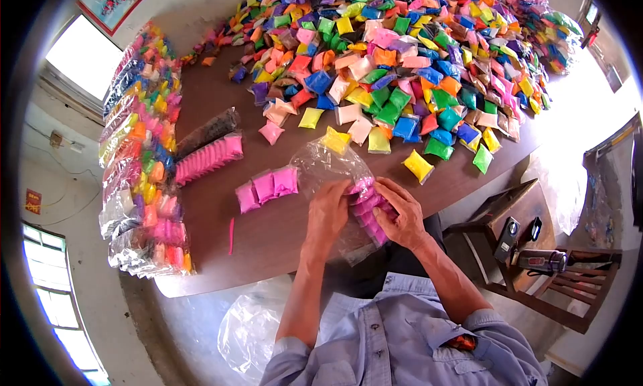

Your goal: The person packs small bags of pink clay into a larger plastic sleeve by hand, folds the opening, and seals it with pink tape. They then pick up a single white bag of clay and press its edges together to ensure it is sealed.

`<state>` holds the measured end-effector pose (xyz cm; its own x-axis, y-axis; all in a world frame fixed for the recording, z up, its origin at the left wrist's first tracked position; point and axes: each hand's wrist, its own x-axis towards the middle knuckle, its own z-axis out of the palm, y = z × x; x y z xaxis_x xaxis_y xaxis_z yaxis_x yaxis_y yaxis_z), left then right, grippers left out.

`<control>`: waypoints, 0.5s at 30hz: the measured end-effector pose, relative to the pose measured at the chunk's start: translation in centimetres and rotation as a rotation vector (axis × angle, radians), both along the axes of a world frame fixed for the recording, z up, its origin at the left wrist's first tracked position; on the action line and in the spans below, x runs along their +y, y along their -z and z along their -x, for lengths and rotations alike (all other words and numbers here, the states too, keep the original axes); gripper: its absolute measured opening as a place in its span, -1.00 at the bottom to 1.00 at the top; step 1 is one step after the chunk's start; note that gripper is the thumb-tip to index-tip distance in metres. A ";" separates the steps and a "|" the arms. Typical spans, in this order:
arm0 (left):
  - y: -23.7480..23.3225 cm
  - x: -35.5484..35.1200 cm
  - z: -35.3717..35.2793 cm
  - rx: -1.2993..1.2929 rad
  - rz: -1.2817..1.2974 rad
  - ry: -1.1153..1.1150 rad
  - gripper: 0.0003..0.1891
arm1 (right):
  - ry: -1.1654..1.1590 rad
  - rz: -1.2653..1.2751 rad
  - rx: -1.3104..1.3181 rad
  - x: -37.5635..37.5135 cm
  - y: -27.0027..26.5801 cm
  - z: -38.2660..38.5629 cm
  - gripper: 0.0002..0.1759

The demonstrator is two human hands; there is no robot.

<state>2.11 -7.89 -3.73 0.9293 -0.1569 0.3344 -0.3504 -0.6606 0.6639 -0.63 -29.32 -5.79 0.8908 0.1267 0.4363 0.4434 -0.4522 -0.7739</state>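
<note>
A row of pink packets [368,213] lies between my hands, over the front edge of the table. My right hand [402,215] grips the row from its right side, fingers bent along the packets. My left hand [328,212] is closed at the row's upper left end, on the clear plastic bag [328,163] that spreads around it. Whether the packets are inside this bag is hard to make out. One yellow packet [335,140] touches the bag's far end. Left of my left hand sits a short row of pink packets [266,188].
A large heap of coloured packets [402,57] covers the table's far side. Filled clear bags [144,158] line the left edge. A longer pink row [209,159] and a thin pink strip [232,236] lie nearer. At right, a wooden chair [576,285] carries a flask [541,260].
</note>
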 end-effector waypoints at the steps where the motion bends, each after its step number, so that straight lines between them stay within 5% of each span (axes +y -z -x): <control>1: -0.1 0.1 0.3 0.013 0.016 -0.022 -0.60 | -0.001 -0.003 -0.004 0.0 0.0 0.1 -0.36; 8: -4.0 2.6 3.0 0.140 0.059 -0.244 -0.73 | 0.019 -0.061 0.004 0.2 0.1 0.1 -0.38; 10: -3.0 5.9 1.6 -0.012 -0.192 -0.355 -0.77 | 0.024 -0.076 0.002 0.2 0.1 0.3 -0.39; 15: -3.3 8.5 -0.5 -0.150 -0.361 -0.429 -0.78 | 0.035 -0.070 0.006 0.1 0.1 0.3 -0.41</control>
<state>2.64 0.61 -0.38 0.8815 0.0951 0.4625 -0.0740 -0.9396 0.3342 -0.94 -29.21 -5.85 0.8970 0.0649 0.4372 0.4232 -0.4121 -0.8069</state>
